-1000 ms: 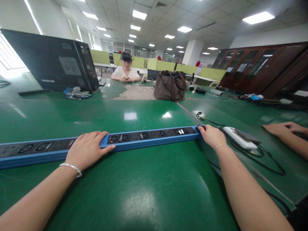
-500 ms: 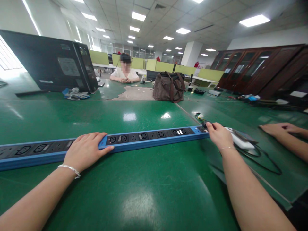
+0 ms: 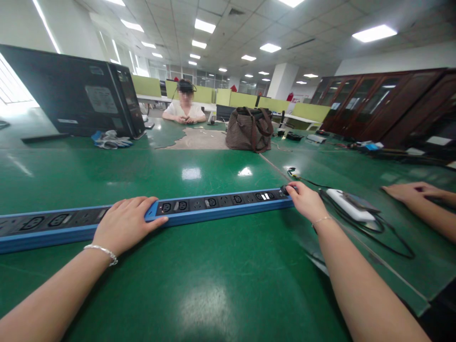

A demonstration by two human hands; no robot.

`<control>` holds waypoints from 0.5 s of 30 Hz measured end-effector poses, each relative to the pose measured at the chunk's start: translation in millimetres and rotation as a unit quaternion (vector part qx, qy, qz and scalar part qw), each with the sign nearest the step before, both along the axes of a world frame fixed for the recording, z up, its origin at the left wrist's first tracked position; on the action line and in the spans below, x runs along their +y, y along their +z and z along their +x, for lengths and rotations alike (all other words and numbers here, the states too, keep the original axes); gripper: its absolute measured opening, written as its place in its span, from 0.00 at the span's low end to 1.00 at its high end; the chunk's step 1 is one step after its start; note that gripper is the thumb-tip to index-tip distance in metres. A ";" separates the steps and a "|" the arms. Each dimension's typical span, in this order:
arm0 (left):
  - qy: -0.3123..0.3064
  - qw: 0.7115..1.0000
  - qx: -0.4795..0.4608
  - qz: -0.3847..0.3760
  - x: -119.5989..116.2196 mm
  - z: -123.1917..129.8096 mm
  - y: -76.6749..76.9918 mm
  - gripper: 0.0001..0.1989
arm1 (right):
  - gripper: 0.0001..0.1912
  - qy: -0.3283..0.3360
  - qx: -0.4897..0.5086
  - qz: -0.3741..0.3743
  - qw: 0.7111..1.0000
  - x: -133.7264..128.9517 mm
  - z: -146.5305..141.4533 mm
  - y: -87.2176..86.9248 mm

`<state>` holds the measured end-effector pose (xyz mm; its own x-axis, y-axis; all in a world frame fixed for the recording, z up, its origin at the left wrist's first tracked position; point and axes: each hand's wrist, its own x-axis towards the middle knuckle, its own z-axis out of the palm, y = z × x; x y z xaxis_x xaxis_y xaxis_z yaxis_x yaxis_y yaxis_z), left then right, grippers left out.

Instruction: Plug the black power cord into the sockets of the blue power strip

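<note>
A long blue power strip with black sockets lies across the green table, running out of view at the left. My left hand grips it from above, with the thumb along its near side and the fingers over the far edge. Between the fingertips of my right hand is a black plug, held at the strip's right end. My fingers partly hide the plug and the end of the strip, so I cannot tell whether it sits in a socket.
A white power strip with a coiled black cable lies at right, near another person's hands. Farther back are a brown bag, work gloves and a black computer case. A person sits across the table.
My right hand has moved left with the plug along the strip's right end. My left hand stays in place on the strip.
</note>
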<state>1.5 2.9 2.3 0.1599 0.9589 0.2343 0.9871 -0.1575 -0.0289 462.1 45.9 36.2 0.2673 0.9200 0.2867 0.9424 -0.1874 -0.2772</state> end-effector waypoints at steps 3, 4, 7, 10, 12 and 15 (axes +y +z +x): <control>0.002 1.000 -0.001 0.001 0.3 -0.5 -0.2 0.38 | 0.20 0.009 0.001 -0.004 1.000 1.0 -2.4 -2.6; 0.002 1.000 -0.002 0.001 0.4 -0.6 -0.2 0.38 | 0.20 0.013 -0.001 -0.005 1.000 1.3 -2.2 -3.1; 0.000 1.000 -0.007 0.001 0.2 -0.6 0.2 0.38 | 0.19 0.016 -0.013 -0.010 1.000 2.5 -1.1 -3.1; -0.001 1.000 -0.010 0.001 -0.1 -0.2 0.7 0.37 | 0.19 0.004 -0.031 -0.017 0.999 3.6 -2.7 -1.8; 0.002 1.000 -0.009 0.002 -0.2 0.1 1.0 0.37 | 0.19 0.000 -0.041 -0.020 0.999 4.2 -4.9 -0.7; 0.003 1.000 -0.009 -0.001 -0.1 0.3 1.2 0.37 | 0.19 -0.002 -0.049 -0.026 0.998 5.0 -6.8 0.3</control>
<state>1.8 2.8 3.5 0.1500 0.9601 0.2361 0.9884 -0.1517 -0.0109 455.3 51.0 36.5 0.2445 0.9330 0.2642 0.9637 -0.2036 -0.1729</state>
